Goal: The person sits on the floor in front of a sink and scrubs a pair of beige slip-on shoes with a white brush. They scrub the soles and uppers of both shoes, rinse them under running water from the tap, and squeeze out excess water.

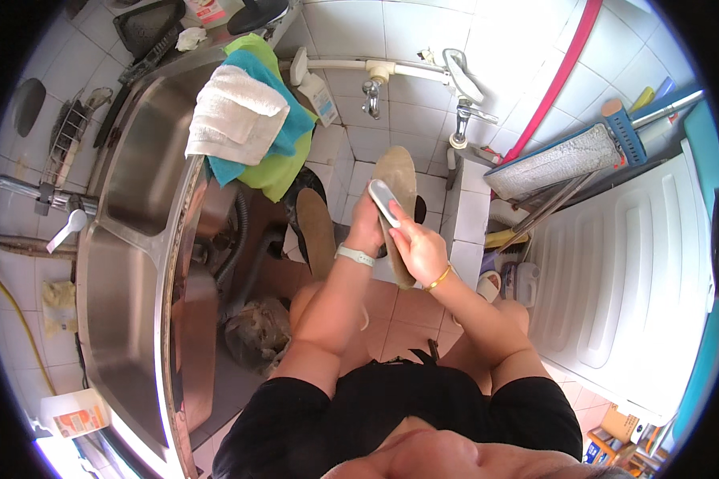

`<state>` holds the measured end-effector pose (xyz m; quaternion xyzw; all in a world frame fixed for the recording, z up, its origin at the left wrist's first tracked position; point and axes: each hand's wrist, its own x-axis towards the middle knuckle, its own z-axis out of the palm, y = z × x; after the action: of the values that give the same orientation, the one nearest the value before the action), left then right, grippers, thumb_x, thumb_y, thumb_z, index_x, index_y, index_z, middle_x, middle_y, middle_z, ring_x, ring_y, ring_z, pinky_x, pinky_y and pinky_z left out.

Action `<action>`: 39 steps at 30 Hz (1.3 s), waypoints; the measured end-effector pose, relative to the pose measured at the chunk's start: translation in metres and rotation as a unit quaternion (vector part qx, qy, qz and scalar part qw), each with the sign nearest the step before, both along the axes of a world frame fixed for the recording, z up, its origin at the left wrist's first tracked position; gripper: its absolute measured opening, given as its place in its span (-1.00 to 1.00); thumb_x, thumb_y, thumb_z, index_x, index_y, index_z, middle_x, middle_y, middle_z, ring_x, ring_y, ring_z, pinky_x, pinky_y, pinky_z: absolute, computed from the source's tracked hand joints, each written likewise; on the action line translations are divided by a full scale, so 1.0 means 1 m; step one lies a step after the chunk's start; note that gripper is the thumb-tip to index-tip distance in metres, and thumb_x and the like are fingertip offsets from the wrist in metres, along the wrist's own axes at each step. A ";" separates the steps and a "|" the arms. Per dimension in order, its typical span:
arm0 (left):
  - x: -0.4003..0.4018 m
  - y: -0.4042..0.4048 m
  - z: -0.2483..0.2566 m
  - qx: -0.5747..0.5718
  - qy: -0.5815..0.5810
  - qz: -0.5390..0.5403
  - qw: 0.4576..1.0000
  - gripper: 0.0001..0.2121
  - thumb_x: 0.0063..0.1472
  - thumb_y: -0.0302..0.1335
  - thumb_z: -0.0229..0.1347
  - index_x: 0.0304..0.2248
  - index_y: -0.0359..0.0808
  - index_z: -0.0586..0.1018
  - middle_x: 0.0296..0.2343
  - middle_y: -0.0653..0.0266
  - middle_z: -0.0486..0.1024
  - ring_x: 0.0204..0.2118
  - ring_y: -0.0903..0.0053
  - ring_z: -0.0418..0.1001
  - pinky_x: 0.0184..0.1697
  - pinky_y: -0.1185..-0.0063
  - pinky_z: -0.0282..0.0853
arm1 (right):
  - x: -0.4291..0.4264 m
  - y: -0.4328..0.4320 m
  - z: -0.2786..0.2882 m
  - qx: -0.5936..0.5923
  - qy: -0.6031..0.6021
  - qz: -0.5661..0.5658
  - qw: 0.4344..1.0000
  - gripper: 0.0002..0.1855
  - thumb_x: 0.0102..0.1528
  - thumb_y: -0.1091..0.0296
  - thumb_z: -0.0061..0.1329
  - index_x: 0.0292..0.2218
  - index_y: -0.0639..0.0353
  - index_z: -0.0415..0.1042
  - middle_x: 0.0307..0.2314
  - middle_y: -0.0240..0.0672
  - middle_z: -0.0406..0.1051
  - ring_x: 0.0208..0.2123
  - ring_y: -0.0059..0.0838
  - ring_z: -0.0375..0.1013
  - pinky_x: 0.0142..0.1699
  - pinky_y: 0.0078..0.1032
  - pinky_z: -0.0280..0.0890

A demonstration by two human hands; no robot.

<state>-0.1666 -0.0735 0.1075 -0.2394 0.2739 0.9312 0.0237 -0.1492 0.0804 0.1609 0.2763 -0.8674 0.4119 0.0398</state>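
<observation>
My left hand [366, 220] holds a brown shoe insole [397, 170] by its edge, with the insole's rounded end pointing away from me. In my right hand [420, 242] is a small scrub brush with a pale grey back [383, 194], lying against the insole's left side; its bristles are hidden. A second brown insole [315, 230] leans to the left of my left wrist, near a black plastic bag [304, 179].
At the left is a stainless steel double sink [183, 239], with folded cloths [239, 114] over its corner. Two taps [371, 99] are on the tiled wall ahead. A flat mop [554, 158] and a white ridged panel [617, 269] stand at the right.
</observation>
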 end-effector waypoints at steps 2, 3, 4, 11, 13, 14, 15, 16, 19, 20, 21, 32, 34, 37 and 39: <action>0.003 0.007 0.005 -0.001 -0.009 0.003 1.000 -0.57 0.41 -0.10 -0.18 -0.01 -0.30 0.42 -0.15 0.20 0.50 -0.15 0.39 0.51 -0.08 0.41 0.46 | -0.018 0.005 -0.003 0.022 0.015 -0.023 0.999 -0.53 0.14 0.21 0.05 0.10 -0.32 0.39 -0.49 -0.09 0.50 -0.49 -0.06 0.52 -0.36 -0.22 0.40; 0.005 0.015 0.022 0.010 -0.022 -0.006 1.000 -0.58 0.41 -0.12 -0.17 -0.01 -0.31 0.42 -0.15 0.20 0.50 -0.15 0.39 0.51 -0.08 0.43 0.47 | -0.041 0.006 0.003 0.046 0.006 -0.046 0.998 -0.53 0.14 0.20 0.04 0.10 -0.31 0.39 -0.51 -0.10 0.50 -0.50 -0.06 0.52 -0.36 -0.21 0.39; 0.008 0.015 0.008 0.029 0.001 -0.029 0.999 -0.59 0.42 -0.16 -0.16 0.01 -0.34 0.39 -0.13 0.18 0.49 -0.14 0.40 0.51 -0.08 0.42 0.46 | -0.054 0.006 0.004 0.036 0.009 -0.070 0.997 -0.53 0.15 0.21 0.02 0.11 -0.30 0.38 -0.57 -0.11 0.47 -0.56 -0.07 0.49 -0.42 -0.23 0.37; 0.004 0.010 0.041 -0.012 0.017 0.033 0.999 -0.46 0.43 -0.04 -0.33 0.10 -0.32 0.32 -0.05 0.13 0.44 -0.07 0.28 0.46 0.00 0.34 0.41 | -0.074 0.018 -0.028 -0.332 -0.281 -0.036 0.900 -0.26 0.11 0.29 0.17 0.22 0.26 0.15 -0.36 -0.39 0.50 -0.44 -0.65 0.44 -0.27 -0.65 0.37; 0.002 -0.005 0.040 -0.024 0.010 0.089 0.996 -0.43 0.41 0.00 -0.37 0.13 -0.31 0.29 -0.01 0.09 0.39 0.01 0.23 0.40 0.07 0.28 0.34 | -0.063 0.022 -0.029 -0.250 -0.320 0.001 0.914 -0.16 0.07 0.27 0.21 0.25 0.31 0.07 -0.37 -0.37 0.51 -0.40 -0.64 0.46 -0.22 -0.65 0.38; 0.002 -0.009 0.039 -0.029 0.000 0.124 0.992 -0.43 0.41 0.00 -0.36 0.13 -0.31 0.29 0.01 0.08 0.38 0.03 0.24 0.38 0.08 0.27 0.32 | -0.055 0.024 -0.029 -0.260 -0.370 0.020 0.892 -0.11 0.03 0.29 0.25 0.25 0.32 0.06 -0.38 -0.37 0.51 -0.50 -0.67 0.42 -0.39 -0.68 0.34; 0.002 -0.011 0.044 -0.034 -0.009 0.157 0.987 -0.42 0.41 0.00 -0.36 0.13 -0.31 0.28 0.02 0.08 0.37 0.04 0.24 0.37 0.09 0.27 0.31 | -0.052 0.031 -0.007 -0.147 -0.446 0.024 0.882 -0.09 0.00 0.31 0.27 0.25 0.30 0.06 -0.42 -0.37 0.50 -0.63 -0.71 0.32 -0.60 -0.69 0.17; 0.002 -0.014 0.042 -0.028 0.000 0.162 0.986 -0.42 0.41 0.00 -0.35 0.13 -0.31 0.28 0.02 0.08 0.37 0.05 0.24 0.36 0.10 0.27 0.29 | -0.052 0.033 -0.017 -0.160 -0.481 0.060 0.860 -0.09 -0.01 0.33 0.28 0.25 0.29 0.07 -0.43 -0.37 0.50 -0.67 -0.73 0.26 -0.65 -0.67 0.09; 0.003 -0.011 0.051 0.004 0.034 0.154 0.987 -0.42 0.40 0.01 -0.32 0.13 -0.31 0.29 0.03 0.11 0.37 0.05 0.25 0.36 0.13 0.28 0.26 | -0.053 0.032 -0.020 -0.171 -0.487 0.081 0.853 -0.15 -0.05 0.44 0.25 0.22 0.24 0.16 -0.46 -0.39 0.48 -0.64 -0.73 0.29 -0.65 -0.67 0.09; 0.007 -0.007 0.056 0.022 0.051 0.140 0.989 -0.43 0.40 0.00 -0.30 0.12 -0.31 0.30 0.02 0.12 0.38 0.05 0.26 0.36 0.13 0.29 0.26 | -0.057 0.033 -0.020 -0.170 -0.458 0.068 0.870 -0.17 -0.06 0.46 0.24 0.20 0.24 0.17 -0.46 -0.39 0.48 -0.62 -0.72 0.30 -0.64 -0.67 0.11; 0.009 -0.004 0.064 0.039 0.069 0.127 0.989 -0.44 0.39 -0.01 -0.28 0.12 -0.31 0.30 0.01 0.14 0.39 0.04 0.28 0.36 0.13 0.30 0.25 | -0.061 0.032 -0.019 -0.170 -0.428 0.057 0.886 -0.19 -0.06 0.48 0.23 0.19 0.24 0.19 -0.46 -0.40 0.48 -0.60 -0.71 0.32 -0.63 -0.68 0.13; 0.010 0.020 0.012 -0.002 0.059 -0.039 0.997 -0.58 0.44 -0.22 -0.23 0.12 -0.33 0.30 0.11 0.23 0.32 0.16 0.40 0.27 0.23 0.34 0.15 | -0.061 0.025 0.000 -0.072 -0.065 -0.052 0.994 -0.34 0.06 0.32 0.15 0.18 -0.12 0.26 -0.35 -0.16 0.54 -0.33 -0.17 0.56 -0.24 -0.35 0.43; 0.004 0.016 0.014 -0.006 0.037 -0.004 0.999 -0.56 0.46 -0.22 -0.29 0.15 -0.33 0.24 0.14 0.22 0.28 0.17 0.35 0.26 0.24 0.30 0.15 | -0.046 0.026 -0.010 -0.092 -0.023 -0.032 0.995 -0.38 0.09 0.23 0.12 0.17 -0.18 0.28 -0.32 -0.12 0.53 -0.30 -0.09 0.54 -0.23 -0.30 0.43; -0.001 0.012 0.018 0.053 0.103 0.033 0.993 -0.57 0.46 -0.21 -0.33 0.16 -0.29 0.22 0.14 0.20 0.27 0.16 0.31 0.28 0.17 0.23 0.25 | 0.003 0.023 -0.005 0.027 -0.071 0.031 0.997 -0.46 0.14 0.26 0.07 0.15 -0.23 0.33 -0.35 -0.16 0.55 -0.38 -0.12 0.56 -0.25 -0.36 0.44; 0.002 0.018 0.016 0.064 0.067 0.021 0.995 -0.53 0.46 -0.16 -0.41 0.15 -0.31 0.22 0.15 0.23 0.25 0.17 0.30 0.26 0.15 0.19 0.28 | -0.005 0.022 -0.012 0.073 -0.026 -0.009 0.997 -0.47 0.15 0.19 0.05 0.15 -0.27 0.33 -0.48 -0.17 0.54 -0.48 -0.06 0.53 -0.34 -0.28 0.42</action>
<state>-0.1644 -0.0552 0.1236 -0.1803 0.2093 0.9611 0.0011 -0.1545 0.1023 0.1487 0.2597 -0.8985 0.3540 0.0008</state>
